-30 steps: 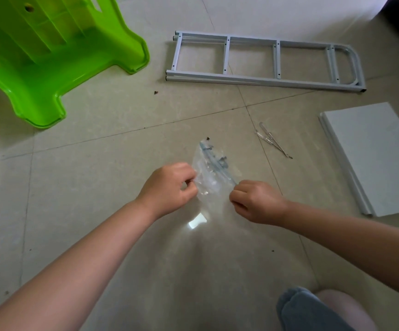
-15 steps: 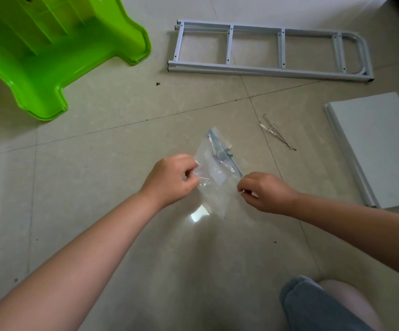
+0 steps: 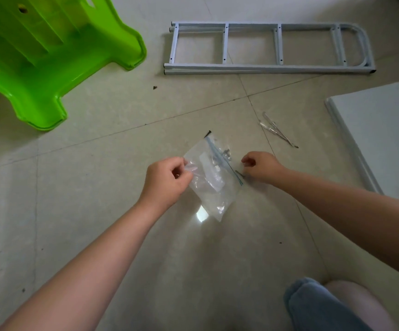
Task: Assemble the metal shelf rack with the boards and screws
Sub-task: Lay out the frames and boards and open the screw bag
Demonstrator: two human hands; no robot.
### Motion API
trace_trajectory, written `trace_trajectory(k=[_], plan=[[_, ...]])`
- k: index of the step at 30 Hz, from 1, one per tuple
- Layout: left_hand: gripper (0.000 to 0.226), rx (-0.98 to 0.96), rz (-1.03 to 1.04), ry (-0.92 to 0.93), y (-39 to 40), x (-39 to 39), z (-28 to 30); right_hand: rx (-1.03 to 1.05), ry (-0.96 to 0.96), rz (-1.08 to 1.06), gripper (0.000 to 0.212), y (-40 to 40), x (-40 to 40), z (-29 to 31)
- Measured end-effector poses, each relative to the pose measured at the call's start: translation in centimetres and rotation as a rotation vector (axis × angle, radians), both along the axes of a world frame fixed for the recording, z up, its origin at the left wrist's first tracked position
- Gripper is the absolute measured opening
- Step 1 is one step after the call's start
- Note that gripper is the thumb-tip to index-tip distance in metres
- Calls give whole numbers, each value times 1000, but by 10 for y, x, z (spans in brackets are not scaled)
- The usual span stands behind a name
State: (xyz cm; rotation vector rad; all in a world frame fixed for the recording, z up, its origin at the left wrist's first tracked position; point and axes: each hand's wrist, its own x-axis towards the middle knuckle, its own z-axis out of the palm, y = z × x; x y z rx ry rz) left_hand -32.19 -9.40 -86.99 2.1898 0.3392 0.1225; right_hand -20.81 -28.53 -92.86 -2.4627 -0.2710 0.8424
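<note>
The floor (image 3: 98, 144) is pale beige-grey tile, faintly mottled, crossed by thin dark grout lines, with a bright white glare patch near the middle. At far left the plastic stool (image 3: 50, 56) is vivid lime green, darker green in its ribbed hollows. The metal frame (image 3: 265, 68) at the far side is light grey-white with small dark holes. The board (image 3: 384, 130) at right is plain white with a greyer edge. The bag (image 3: 214, 185) is clear, with a thin blue-green seal line; the bits inside look silvery, though they are blurred. Near right, the cloth over the knee (image 3: 317, 306) is washed-out blue.
</note>
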Motion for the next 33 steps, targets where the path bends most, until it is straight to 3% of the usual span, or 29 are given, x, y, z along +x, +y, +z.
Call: trace_trajectory(k=[4,8,14,16,21,23,25,29,33], plan=[[37,-532,316,112,3,12,2,65,9,-23,23,1,0,2],[32,-898,531,118,5,23,11,131,-39,47,37,-1,-1,11],[31,-986,550,115,8,24,15,273,-62,-4,50,-14,1,16],[31,-989,551,122,9,23,15,241,-76,95,52,-17,-1,16],[33,-1025,464,131,9,21,18,201,-536,491,49,-10,-7,25],[35,-990,416,155,11,22,18,246,-688,579,32,-6,-8,32],[36,-838,358,221,15,24,14,271,-789,617,22,-4,-11,43],[33,-412,141,345,14,31,-2,217,-899,739,26,-20,-17,56],[13,-18,-130,325,-10,50,-5,100,-893,852,29,-47,-27,64]])
